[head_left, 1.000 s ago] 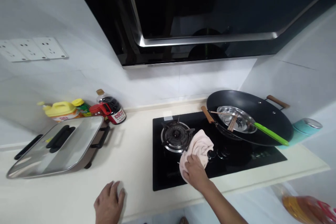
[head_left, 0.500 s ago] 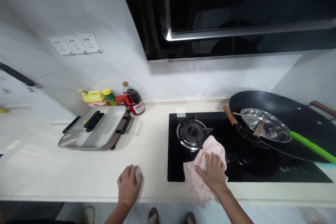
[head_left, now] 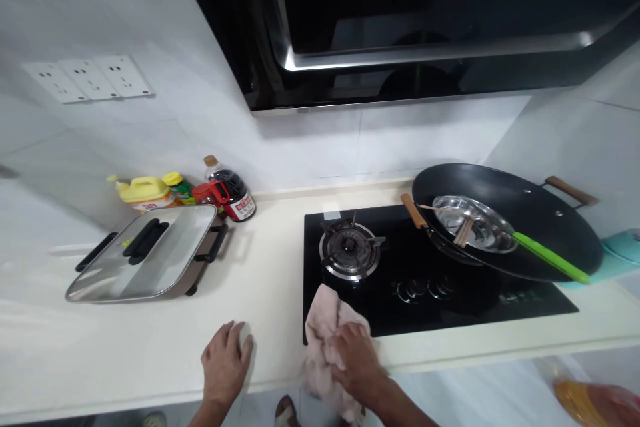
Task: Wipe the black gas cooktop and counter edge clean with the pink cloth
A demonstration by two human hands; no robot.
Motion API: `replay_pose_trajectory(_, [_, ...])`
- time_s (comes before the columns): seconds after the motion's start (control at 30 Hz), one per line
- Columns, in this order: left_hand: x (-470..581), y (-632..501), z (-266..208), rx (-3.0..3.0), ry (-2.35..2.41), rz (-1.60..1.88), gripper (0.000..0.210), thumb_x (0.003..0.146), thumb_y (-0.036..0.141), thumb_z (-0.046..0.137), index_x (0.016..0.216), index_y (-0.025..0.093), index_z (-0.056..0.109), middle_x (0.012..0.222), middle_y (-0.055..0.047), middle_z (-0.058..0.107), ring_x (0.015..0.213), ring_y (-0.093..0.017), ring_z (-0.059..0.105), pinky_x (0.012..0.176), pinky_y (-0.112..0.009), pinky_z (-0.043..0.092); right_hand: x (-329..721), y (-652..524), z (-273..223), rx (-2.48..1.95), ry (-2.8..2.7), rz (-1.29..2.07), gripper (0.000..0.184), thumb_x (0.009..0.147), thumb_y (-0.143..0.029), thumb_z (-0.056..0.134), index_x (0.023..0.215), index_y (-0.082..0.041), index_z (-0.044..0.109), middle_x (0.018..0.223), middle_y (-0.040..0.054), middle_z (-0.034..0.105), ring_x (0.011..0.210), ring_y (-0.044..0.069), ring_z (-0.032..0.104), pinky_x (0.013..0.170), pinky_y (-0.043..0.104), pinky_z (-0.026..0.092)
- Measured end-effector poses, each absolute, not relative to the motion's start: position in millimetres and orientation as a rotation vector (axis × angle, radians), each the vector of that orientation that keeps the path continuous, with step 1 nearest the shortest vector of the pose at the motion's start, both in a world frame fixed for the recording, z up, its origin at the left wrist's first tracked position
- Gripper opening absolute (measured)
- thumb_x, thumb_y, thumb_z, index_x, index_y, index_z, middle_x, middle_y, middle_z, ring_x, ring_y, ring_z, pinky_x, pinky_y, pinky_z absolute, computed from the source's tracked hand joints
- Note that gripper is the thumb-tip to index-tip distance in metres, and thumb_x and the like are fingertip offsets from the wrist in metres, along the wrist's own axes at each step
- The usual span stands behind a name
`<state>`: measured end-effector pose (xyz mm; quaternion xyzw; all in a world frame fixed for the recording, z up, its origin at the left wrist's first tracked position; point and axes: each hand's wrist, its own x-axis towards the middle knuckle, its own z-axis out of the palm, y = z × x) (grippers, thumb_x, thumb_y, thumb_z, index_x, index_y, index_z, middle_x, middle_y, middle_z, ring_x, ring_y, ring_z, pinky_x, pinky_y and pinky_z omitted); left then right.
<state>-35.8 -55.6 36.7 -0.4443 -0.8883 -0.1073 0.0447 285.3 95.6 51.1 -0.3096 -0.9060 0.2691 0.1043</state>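
At the lower middle of the frame the right hand (head_left: 356,361), gripping the pink cloth (head_left: 320,333), has slid from the burner (head_left: 349,250) to the hob's front-left corner, so wiping continues, while the left hand (head_left: 224,365) rests flat, holding nothing.

The left hand (head_left: 225,368) lies palm down with its fingers (head_left: 235,337) spread and loosely straight, wrist pointing back toward the body. The right hand (head_left: 356,363) is also palm down, fingers (head_left: 340,347) curled and pressing downward, with its bare forearm running off toward the lower right.
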Motion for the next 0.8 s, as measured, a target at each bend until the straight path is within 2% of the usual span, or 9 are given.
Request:
replay_pose_trajectory(0.07, [-36, -55, 38, -1.36, -2.722, -0.33, 0.044, 0.099, 0.043, 0.038, 0.126, 0.021, 0.066, 0.137, -0.014, 0.061, 0.133, -0.03, 0.051, 0.108, -0.05, 0.039, 333, 115, 39, -1.083, -2.607, 0.689, 0.033, 0.085, -0.033, 0.066, 0.117, -0.024, 0.067, 0.117, 0.0067, 0.063, 0.112, 0.029, 0.051, 0.103, 0.047, 0.038])
replay_pose_trajectory(0.13, [-36, -54, 40, -1.352, -2.733, -0.331, 0.044, 0.099, 0.043, 0.038, 0.126, 0.022, 0.066, 0.137, -0.013, 0.061, 0.133, -0.03, 0.05, 0.108, -0.05, 0.039, 391, 137, 25, -1.192, -2.489, 0.506, 0.035, 0.088, -0.033, 0.058, 0.121, -0.023, 0.065, 0.121, 0.0091, 0.062, 0.114, 0.03, 0.051, 0.104, 0.049, 0.037])
replay_pose_trajectory(0.27, [-34, -53, 45, -1.334, -2.767, -0.352, 0.045, 0.1, 0.044, 0.036, 0.125, 0.022, 0.066, 0.138, -0.014, 0.061, 0.135, -0.03, 0.049, 0.108, -0.051, 0.038, 500, 184, 6, -1.481, -2.335, 0.314, 0.039, 0.092, -0.044, 0.049, 0.118, -0.021, 0.067, 0.121, 0.0138, 0.063, 0.121, 0.034, 0.051, 0.106, 0.048, 0.039])
replay_pose_trajectory(0.47, [-35, -50, 48, -1.317, -2.813, -0.386, 0.045, 0.097, 0.045, 0.038, 0.124, 0.023, 0.067, 0.138, -0.013, 0.061, 0.133, -0.032, 0.05, 0.108, -0.054, 0.038, 605, 253, 16, -2.121, -1.924, 0.117, 0.052, 0.091, -0.044, 0.041, 0.127, -0.016, 0.066, 0.138, 0.0218, 0.053, 0.127, 0.04, 0.047, 0.103, 0.054, 0.041])
replay_pose_trajectory(0.57, [-36, -48, 47, -1.31, -2.816, -0.389, 0.046, 0.097, 0.045, 0.037, 0.124, 0.023, 0.066, 0.137, -0.013, 0.061, 0.133, -0.032, 0.05, 0.108, -0.054, 0.039, 624, 278, 28, -2.455, -1.538, 0.099, 0.064, 0.091, -0.049, 0.04, 0.137, -0.01, 0.061, 0.138, 0.0291, 0.051, 0.123, 0.046, 0.049, 0.094, 0.057, 0.044])
replay_pose_trajectory(0.63, [-37, -48, 46, -1.312, -2.816, -0.394, 0.046, 0.097, 0.046, 0.035, 0.124, 0.024, 0.066, 0.137, -0.013, 0.062, 0.135, -0.031, 0.05, 0.108, -0.053, 0.039, 621, 281, 33, -2.569, -1.357, 0.119, 0.068, 0.092, -0.052, 0.039, 0.138, -0.007, 0.06, 0.13, 0.0326, 0.055, 0.118, 0.047, 0.053, 0.091, 0.057, 0.044])
replay_pose_trajectory(0.7, [-39, -48, 43, -1.312, -2.817, -0.397, 0.047, 0.097, 0.047, 0.034, 0.123, 0.024, 0.066, 0.137, -0.013, 0.062, 0.136, -0.031, 0.049, 0.109, -0.053, 0.039, 603, 271, 34, -2.599, -1.308, 0.1, 0.069, 0.093, -0.054, 0.037, 0.136, -0.005, 0.061, 0.12, 0.0331, 0.059, 0.114, 0.048, 0.055, 0.091, 0.056, 0.044])
replay_pose_trajectory(0.8, [-42, -49, 38, -1.315, -2.813, -0.396, 0.049, 0.097, 0.05, 0.032, 0.123, 0.024, 0.065, 0.136, -0.013, 0.062, 0.136, -0.031, 0.05, 0.109, -0.053, 0.039, 551, 232, 32, -2.508, -1.521, 0.073, 0.066, 0.095, -0.056, 0.038, 0.133, -0.007, 0.062, 0.112, 0.0287, 0.062, 0.107, 0.044, 0.058, 0.092, 0.053, 0.044])
